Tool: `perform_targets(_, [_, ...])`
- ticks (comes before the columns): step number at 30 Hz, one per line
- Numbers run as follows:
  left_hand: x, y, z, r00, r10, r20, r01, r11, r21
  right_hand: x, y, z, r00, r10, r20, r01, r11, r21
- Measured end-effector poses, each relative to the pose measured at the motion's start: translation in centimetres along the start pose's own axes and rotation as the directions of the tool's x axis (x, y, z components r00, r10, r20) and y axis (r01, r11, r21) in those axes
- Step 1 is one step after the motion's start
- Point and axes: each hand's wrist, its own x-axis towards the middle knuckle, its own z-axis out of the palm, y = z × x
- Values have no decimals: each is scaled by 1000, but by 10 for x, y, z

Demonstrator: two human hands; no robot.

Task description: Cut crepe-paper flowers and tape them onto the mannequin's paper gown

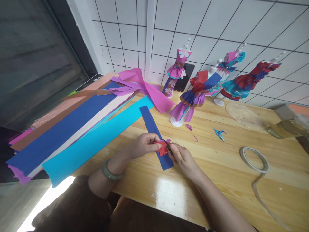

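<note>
My left hand point(146, 145), with a jade-coloured bangle at its wrist, pinches a small red crepe paper flower point(162, 149) with notched petals. A bit of purple paper shows behind the flower. Against its right edge, my right hand point(182, 158) is closed on small dark scissors point(167, 144); their handles are mostly hidden by my fingers. Under both hands a dark blue paper strip point(152, 124) lies slantwise on the wooden table point(217, 199).
Coloured crepe paper strips point(96, 138) are stacked at left. Along the tiled wall stand several small dress forms point(190, 93) in paper dresses, with a phone point(184, 77) behind one. Paper scraps point(219, 134), a tape roll point(254, 159) and a clear disc point(242, 114) lie at right.
</note>
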Motion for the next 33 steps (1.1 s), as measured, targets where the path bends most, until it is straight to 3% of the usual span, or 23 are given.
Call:
perform_targets(12, [1,1,0,1000,-8,-27,8,1000,7,0,-1,0,1000,1,-7,-1,1000,-8])
perform_targets(21, [2,2,0,998,-13,-56,8,997,-83,0,-2,0,1000,7,5,-8,1000,17])
perform_targets(33, [2,1,2,996,-87,-5,86,993,-78,0,-1,4,1000,21,7,-21,999,34])
